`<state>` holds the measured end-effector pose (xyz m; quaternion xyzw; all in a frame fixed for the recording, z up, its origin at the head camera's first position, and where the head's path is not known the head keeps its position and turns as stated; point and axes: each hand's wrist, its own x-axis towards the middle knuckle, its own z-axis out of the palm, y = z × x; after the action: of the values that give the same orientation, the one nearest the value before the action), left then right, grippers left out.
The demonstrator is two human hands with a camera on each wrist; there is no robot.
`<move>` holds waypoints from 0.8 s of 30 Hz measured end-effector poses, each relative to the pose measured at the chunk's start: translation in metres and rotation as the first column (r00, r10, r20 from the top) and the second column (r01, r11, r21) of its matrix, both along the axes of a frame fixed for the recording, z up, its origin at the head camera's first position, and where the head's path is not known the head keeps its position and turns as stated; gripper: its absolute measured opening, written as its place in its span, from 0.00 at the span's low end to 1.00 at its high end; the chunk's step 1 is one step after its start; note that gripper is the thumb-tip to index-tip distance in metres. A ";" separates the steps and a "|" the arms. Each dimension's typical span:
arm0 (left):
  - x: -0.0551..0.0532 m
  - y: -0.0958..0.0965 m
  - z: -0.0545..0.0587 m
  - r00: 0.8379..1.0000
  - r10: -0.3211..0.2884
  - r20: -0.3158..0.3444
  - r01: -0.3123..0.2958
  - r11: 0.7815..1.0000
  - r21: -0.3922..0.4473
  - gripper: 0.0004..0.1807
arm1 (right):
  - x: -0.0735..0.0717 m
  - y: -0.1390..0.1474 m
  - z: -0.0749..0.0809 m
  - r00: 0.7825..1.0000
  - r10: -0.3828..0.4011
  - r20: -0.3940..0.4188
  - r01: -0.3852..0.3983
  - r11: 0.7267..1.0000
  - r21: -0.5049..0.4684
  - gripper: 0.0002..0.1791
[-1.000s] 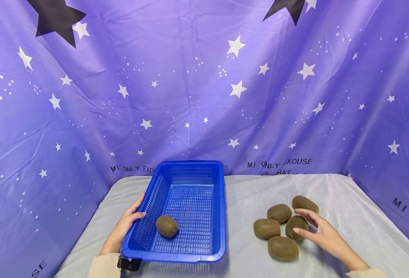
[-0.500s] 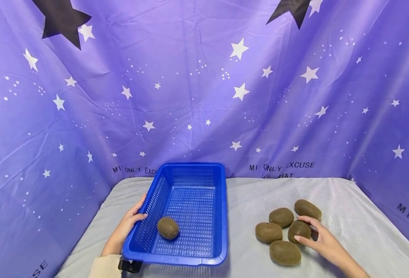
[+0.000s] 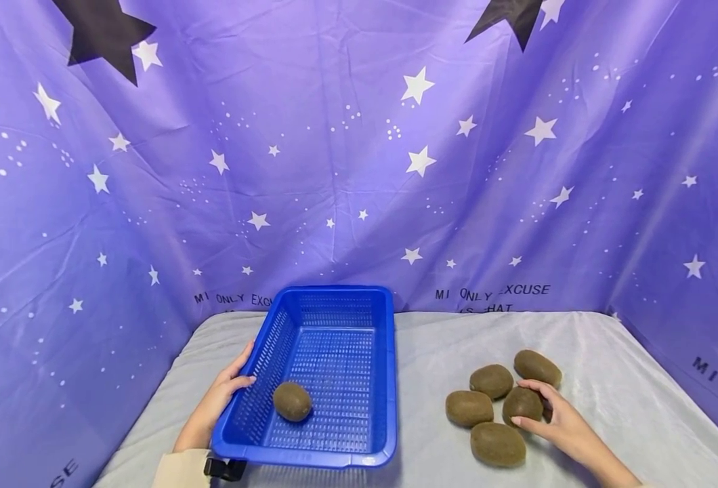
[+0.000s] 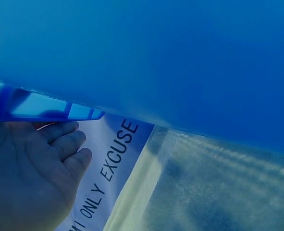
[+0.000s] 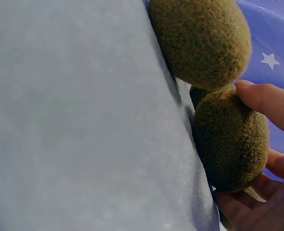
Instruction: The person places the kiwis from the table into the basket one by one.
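A purple star-printed backdrop (image 3: 359, 169) hangs behind the grey tablecloth (image 3: 432, 346).

Purple star-print backdrop (image 3: 359, 169), black lettering along lower edge: "MI ONLY EXCUSE" left of centre and right of centre; partial "EXCUSE" bottom left; partial "MI ON" far right.

blue basket (image 3: 389, 379), brown kiwis (image 3: 497, 444), star-patterned purple backdrop (image 3: 359, 169)

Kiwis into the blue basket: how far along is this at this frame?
Done: one kiwi in the basket lies inside the blue basket. In hand: the right hand curls its fingers round the gripped kiwi, which sits on the grey cloth; the left hand holds the basket's rim. Left: four loose kiwis beside it.
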<state>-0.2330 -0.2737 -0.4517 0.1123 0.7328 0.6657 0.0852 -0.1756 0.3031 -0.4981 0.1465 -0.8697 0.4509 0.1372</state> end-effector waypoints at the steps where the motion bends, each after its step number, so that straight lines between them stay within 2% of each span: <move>1: 0.000 0.000 0.000 1.000 -0.001 0.000 0.001 1.000 0.000 0.40 | 0.000 0.000 0.000 1.000 -0.002 -0.003 0.002 1.000 -0.002 0.30; 8: 0.000 0.001 0.002 1.000 0.005 -0.004 -0.005 1.000 0.003 0.40 | 0.000 -0.001 -0.002 0.999 -0.024 -0.049 0.024 1.000 -0.010 0.30; 16: -0.001 0.003 0.000 1.000 0.000 -0.023 -0.001 1.000 -0.008 0.40 | 0.002 0.001 0.007 0.998 -0.059 0.009 0.059 0.998 -0.007 0.30; 24: -0.001 0.002 -0.001 1.000 0.026 -0.008 -0.027 0.999 -0.018 0.40 | 0.002 0.000 0.017 0.999 -0.039 -0.003 0.039 0.999 -0.033 0.31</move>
<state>-0.2336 -0.2717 -0.4523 0.1044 0.7406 0.6596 0.0745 -0.1737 0.3028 -0.4814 0.1282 -0.8647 0.4620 0.1500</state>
